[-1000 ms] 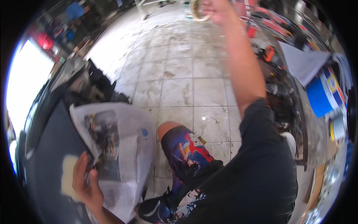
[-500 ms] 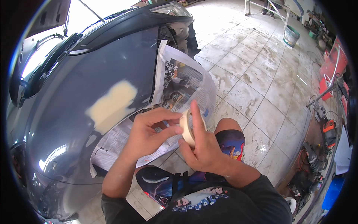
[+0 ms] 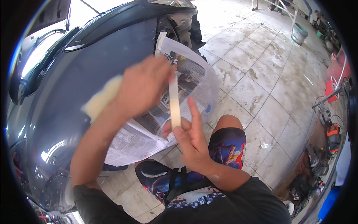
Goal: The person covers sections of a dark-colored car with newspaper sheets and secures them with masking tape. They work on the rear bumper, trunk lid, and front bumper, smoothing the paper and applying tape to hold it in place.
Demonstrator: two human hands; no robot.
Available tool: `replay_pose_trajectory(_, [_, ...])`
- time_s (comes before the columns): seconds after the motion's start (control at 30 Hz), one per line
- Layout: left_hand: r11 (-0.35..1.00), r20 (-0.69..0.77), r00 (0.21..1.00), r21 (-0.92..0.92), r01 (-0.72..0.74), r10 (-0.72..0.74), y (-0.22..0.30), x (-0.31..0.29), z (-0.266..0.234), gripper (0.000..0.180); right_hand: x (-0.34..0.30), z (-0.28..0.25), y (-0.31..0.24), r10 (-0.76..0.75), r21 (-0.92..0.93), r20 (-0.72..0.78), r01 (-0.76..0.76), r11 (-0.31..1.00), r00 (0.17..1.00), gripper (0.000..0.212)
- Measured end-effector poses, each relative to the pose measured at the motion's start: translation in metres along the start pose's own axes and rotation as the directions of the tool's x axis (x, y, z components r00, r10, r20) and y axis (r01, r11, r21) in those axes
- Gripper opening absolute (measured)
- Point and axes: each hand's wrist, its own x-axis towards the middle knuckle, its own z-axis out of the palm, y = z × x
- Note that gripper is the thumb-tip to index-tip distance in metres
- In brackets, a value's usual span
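Observation:
My left hand, blurred by motion, is closed on the free end of a strip of masking tape, above the newspaper. The pale masking tape runs down from it, stretched straight, to my right hand. Seen nearly edge-on, its roll sits between my right thumb and fingers, with the index finger pointing up. Beneath them, newspaper hangs along the edge of a dark grey car fender, held by a taped border. Beige filler covers a patch of the fender, partly hidden by my left arm.
Tiled floor with dirty smears stretches to the right. A bucket stands at the far right, near a white metal frame. Tools, including an orange one, and cables line the right edge.
My left hand has moved up and away from my right hand, drawing a length of tape off the roll. The roll has turned nearly edge-on, and the view has shifted slightly.

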Motion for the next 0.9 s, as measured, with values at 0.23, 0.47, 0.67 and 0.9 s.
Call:
replay_pose_trajectory(0.23, [0.963,-0.012,0.977,0.175,-0.207,0.213,-0.094,0.077,0.000,0.007,-0.008,0.010,0.020,0.385,0.309,0.214,-0.436,0.845,0.898,0.066])
replay_pose_trajectory(0.47, [0.998,0.156,0.986,0.006,-0.060,0.059,-0.114,0.093,0.017,0.014,0.062,-0.011,0.067,0.585,0.409,0.194,-0.607,0.681,0.787,0.035])
replay_pose_trajectory(0.67, [0.996,0.143,0.986,-0.007,-0.089,0.089,-0.121,0.092,0.018,0.014,0.080,-0.004,0.078,0.628,0.397,0.090,-0.606,0.689,0.773,0.023])
replay_pose_trajectory(0.9, [0.996,0.119,0.991,0.057,-0.070,0.063,-0.120,0.094,0.024,0.015,0.086,0.004,0.086,0.595,0.470,0.045,-0.543,0.696,0.803,0.027])
